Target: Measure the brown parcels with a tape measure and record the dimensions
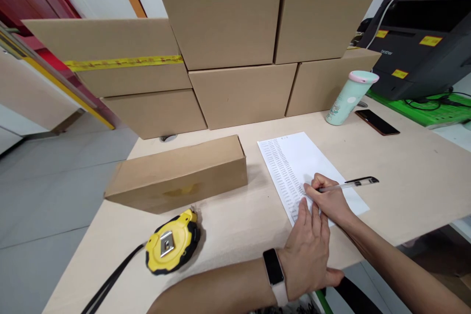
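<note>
My right hand [330,199] grips a clear-barrelled pen with a black end [351,184], its tip down at the sheet of paper [312,154]. Columns of small writing run along the left part of the sheet. Across the lower edge of the paper lies my left hand [309,250], flat, with fingers stretched out and touching the page. A watch with a dark face sits on the left wrist. Left of that hand, a yellow and black tape measure [172,243] with a black strap rests on the table. Behind it lies a long cardboard box [180,171].
Stacked cardboard boxes [243,95] line the back of the table [415,171]. A mint-green tumbler [349,100] and a dark phone [378,122] stand and lie at the right. Beyond them is a black printer [412,54] beside a green surface with cables.
</note>
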The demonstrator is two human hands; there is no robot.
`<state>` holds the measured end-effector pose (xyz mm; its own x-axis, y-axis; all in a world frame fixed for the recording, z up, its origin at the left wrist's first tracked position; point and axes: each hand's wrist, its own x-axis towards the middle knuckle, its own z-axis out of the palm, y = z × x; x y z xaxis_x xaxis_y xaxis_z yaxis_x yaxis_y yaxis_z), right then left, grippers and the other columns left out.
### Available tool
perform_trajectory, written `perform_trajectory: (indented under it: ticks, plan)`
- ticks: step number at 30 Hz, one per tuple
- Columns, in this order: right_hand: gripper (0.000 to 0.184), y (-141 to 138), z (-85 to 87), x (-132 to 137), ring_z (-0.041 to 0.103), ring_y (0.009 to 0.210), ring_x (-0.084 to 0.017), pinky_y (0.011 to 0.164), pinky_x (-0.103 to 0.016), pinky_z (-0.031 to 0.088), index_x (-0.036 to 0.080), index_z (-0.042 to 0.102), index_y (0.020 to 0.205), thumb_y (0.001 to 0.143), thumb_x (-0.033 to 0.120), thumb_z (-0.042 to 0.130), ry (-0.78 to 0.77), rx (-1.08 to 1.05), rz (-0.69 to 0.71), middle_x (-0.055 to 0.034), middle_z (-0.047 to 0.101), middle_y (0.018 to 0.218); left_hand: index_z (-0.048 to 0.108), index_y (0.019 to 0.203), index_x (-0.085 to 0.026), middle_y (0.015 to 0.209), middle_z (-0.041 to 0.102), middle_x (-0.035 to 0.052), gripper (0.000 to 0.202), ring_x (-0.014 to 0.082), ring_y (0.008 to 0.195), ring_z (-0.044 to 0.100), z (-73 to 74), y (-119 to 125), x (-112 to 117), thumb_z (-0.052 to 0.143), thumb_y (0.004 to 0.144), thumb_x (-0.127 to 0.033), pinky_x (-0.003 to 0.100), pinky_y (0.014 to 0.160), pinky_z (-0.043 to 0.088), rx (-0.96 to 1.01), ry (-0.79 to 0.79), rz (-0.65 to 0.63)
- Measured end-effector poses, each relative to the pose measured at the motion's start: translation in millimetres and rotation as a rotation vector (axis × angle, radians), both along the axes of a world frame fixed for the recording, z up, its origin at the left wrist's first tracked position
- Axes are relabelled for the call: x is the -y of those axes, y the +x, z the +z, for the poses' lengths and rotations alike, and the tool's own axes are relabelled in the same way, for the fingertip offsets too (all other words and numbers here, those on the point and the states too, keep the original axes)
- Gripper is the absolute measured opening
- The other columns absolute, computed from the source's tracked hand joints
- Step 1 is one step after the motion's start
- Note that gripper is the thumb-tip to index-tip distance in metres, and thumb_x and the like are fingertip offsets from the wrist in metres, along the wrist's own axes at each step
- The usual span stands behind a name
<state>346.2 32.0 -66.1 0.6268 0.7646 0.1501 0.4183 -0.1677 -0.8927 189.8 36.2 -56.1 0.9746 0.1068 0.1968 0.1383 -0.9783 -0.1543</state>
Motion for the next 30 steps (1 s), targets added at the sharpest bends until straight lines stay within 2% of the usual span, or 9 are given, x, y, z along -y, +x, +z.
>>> perform_trajectory:
  ticks: [14, 30]
  plan:
    - [0.032, 0.1, -0.2, 0.3, 0.032, 0.048, -0.011, 0.046, -0.026, 0.028, 0.025, 0.035, 0.053, 0.070, 0.027, 0.061, -0.005, -0.013, -0.007, 0.0059, 0.034, 0.051, 0.044, 0.138, 0.002, 0.142, 0.049, 0.0237, 0.099, 0.0443, 0.137, 0.033, -2.7, -0.1, 1.2, 0.027, 0.082, -0.077, 0.057, 0.115, 0.006, 0.013, 0.003, 0.006]
    - [0.031, -0.2, 0.6, 0.4, 0.031, 0.049, -0.010, 0.046, -0.025, 0.027, 0.025, 0.033, 0.053, 0.069, 0.026, 0.060, -0.004, -0.016, -0.019, 0.0067, 0.032, 0.051, 0.045, 0.138, 0.003, 0.140, 0.051, 0.0244, 0.100, 0.0438, 0.136, 0.035, -4.3, 0.3, 0.9, 0.028, 0.081, -0.078, 0.057, 0.114, 0.008, 0.037, 0.002, 0.003]
